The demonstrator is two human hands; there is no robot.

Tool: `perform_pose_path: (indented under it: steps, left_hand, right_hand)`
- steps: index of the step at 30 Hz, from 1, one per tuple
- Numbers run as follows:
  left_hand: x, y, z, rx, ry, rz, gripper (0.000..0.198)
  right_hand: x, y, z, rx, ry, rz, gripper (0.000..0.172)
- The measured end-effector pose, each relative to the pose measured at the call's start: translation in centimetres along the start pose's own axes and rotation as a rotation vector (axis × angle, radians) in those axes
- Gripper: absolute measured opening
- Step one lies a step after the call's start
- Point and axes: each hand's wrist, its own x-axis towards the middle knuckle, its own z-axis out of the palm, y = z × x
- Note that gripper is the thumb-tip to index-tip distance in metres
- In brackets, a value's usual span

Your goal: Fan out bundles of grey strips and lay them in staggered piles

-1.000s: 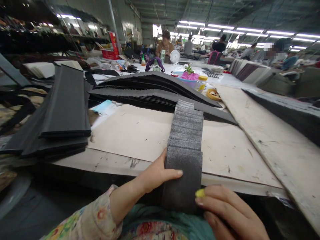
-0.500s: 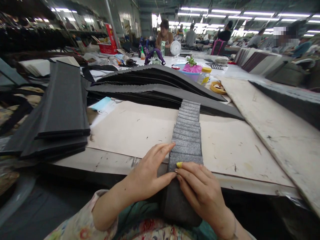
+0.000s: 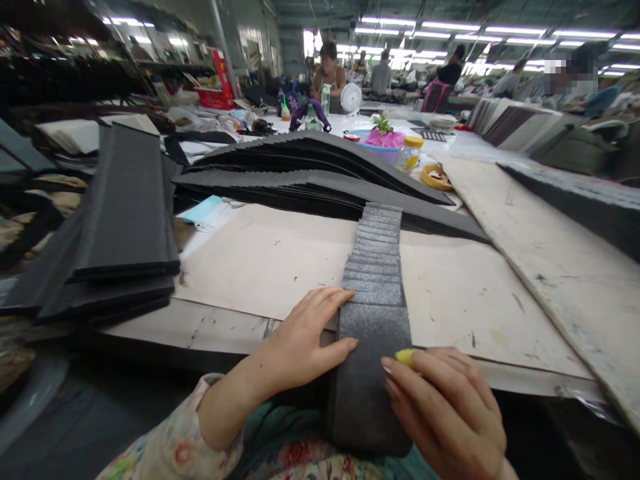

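1. Left hand [image 3: 305, 340]: it lies open and flat at the near edge of the worktop [image 3: 270, 260]. The fingers are stretched out along the left side of a row of grey felt pieces [image 3: 376, 257]. The thumb rests on top of the nearest felt piece [image 3: 370, 373]. Nothing is gripped.
2. Right hand [image 3: 445, 407]: the fingers are loosely curled, with the tips touching the right edge of the nearest felt piece. One fingertip shows yellow. The thumb is hidden, so I cannot tell whether this hand pinches the piece or only rests on it.
3. Row of grey felt pieces: the pieces overlap like shingles in a straight line that runs from the worktop's near edge away from the person. The far end touches the fanned black sheets [image 3: 310, 167].
4. Nearest felt piece: it hangs over the worktop's edge and down onto the person's lap, between the two hands.
5. Left side: a stack of black foam strips [image 3: 125, 213] lies at the edge of the worktop, with a blue face mask [image 3: 203, 210] just beside it.
6. Right side: a long pale board [image 3: 550, 267] lies at an angle, well apart from the row.
7. Beyond the fanned sheets: a pink plant pot [image 3: 385, 137], a yellow-lidded jar [image 3: 411, 152] and a tape roll [image 3: 436, 177] stand close together.
8. Background: a seated person [image 3: 327, 73] is behind a small white fan [image 3: 351, 98].
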Motion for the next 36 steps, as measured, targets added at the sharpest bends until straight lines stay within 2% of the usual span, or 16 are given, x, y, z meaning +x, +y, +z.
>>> perform_pose_path:
  steps: [2, 4, 11, 14, 17, 19, 22, 26, 27, 31, 36]
  left_hand:
    - [0.1, -0.1, 0.0, 0.005, -0.005, 0.003, 0.053]
    - [0.2, 0.0, 0.0, 0.02, -0.012, 0.008, 0.052]
    - [0.4, 1.0, -1.1, 0.059, -0.052, 0.036, 0.047]
    - [0.4, 1.3, -1.4, 0.062, -0.053, 0.033, 0.038]
    - [0.7, 1.6, -1.1, 0.103, 0.016, 0.016, 0.023]
    - [0.9, 1.9, -0.8, 0.172, 0.102, 0.005, 0.015]
    - [1.3, 2.5, -0.5, 0.266, 0.205, 0.023, 0.01]
    - [1.8, 3.0, -1.0, 0.208, 0.04, 0.114, 0.01]
    - [2.0, 2.9, -1.3, 0.195, 0.032, 0.112, 0.01]
    - [2.4, 2.1, -1.9, 0.232, 0.143, 0.086, 0.015]
    - [2.4, 1.7, -1.3, 0.32, 0.071, 0.102, 0.016]
  right_hand:
    - [-0.4, -0.4, 0.1, 0.057, -0.084, 0.025, 0.012]
    - [-1.1, -0.7, 0.7, 0.057, -0.127, 0.098, 0.013]
    - [-2.2, -1.1, 1.5, 0.065, -0.123, 0.16, 0.015]
    - [-2.2, -1.2, 1.5, 0.063, -0.122, 0.165, 0.014]
    - [-2.2, -1.2, 1.5, 0.062, -0.124, 0.164, 0.014]
    - [-2.2, -1.2, 1.5, 0.06, -0.121, 0.167, 0.014]
    - [-2.0, -1.3, 1.5, 0.05, -0.118, 0.177, 0.013]
    - [-1.8, -1.4, 1.4, 0.06, -0.116, 0.194, 0.013]
    - [-1.8, -1.4, 1.4, 0.064, -0.116, 0.196, 0.013]
    - [-1.9, -1.5, 1.5, 0.066, -0.115, 0.196, 0.014]
    - [-2.0, -1.4, 1.5, 0.062, -0.11, 0.211, 0.013]
